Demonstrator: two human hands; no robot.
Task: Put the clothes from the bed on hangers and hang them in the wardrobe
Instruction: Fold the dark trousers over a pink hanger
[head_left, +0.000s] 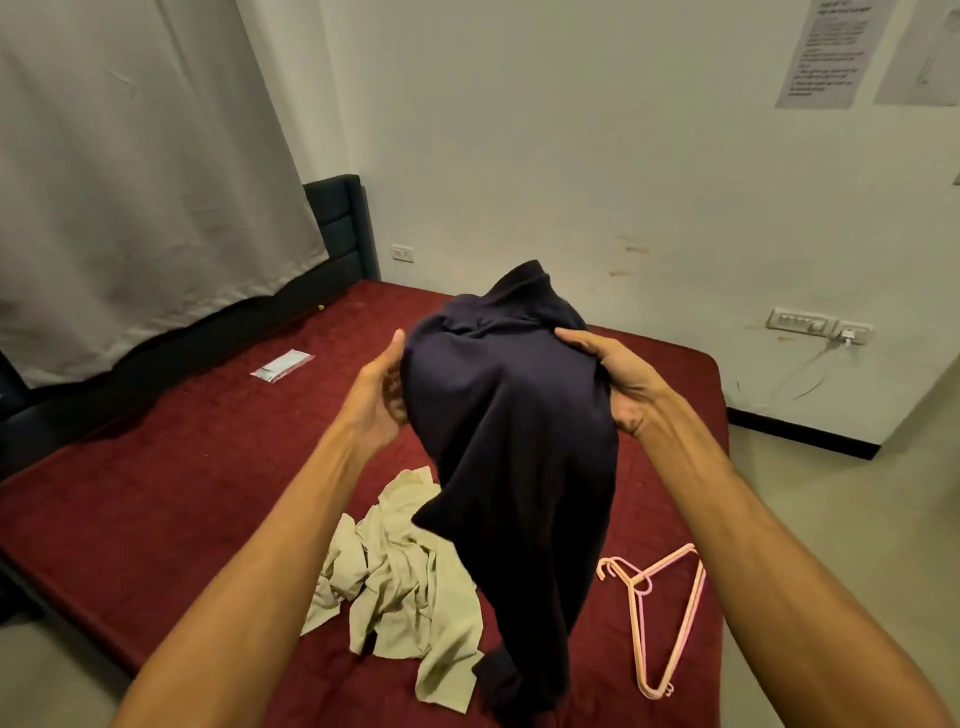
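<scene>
The dark garment (509, 415) is hanging in the air above the bed (156, 441), gripped at its upper part from both sides. The left hand (382, 395) is curling its fingers into the left edge, and the right hand (618, 379) is clasping the right shoulder, fingers over the top. Whether a hanger is already sitting inside the cloth I cannot tell.

Risks, as I judge them: the fabric is bunching and the collar is standing up crooked, so a hanger could be going in skewed, or a shoulder could be slipping off one arm of it. The trailing hem is touching the bed near the front edge and could be snagging there, or dragging the beige garment (400, 571) along.

Its long axis is running roughly vertical, leaning toward the viewer at the bottom. The collar is pointing up and away, the hem down and near.

The beige garment is lying crumpled just left of the hem. The pink hangers (654, 613) are lying on the bed to the right, apart from the dark cloth. No wardrobe is showing.
</scene>
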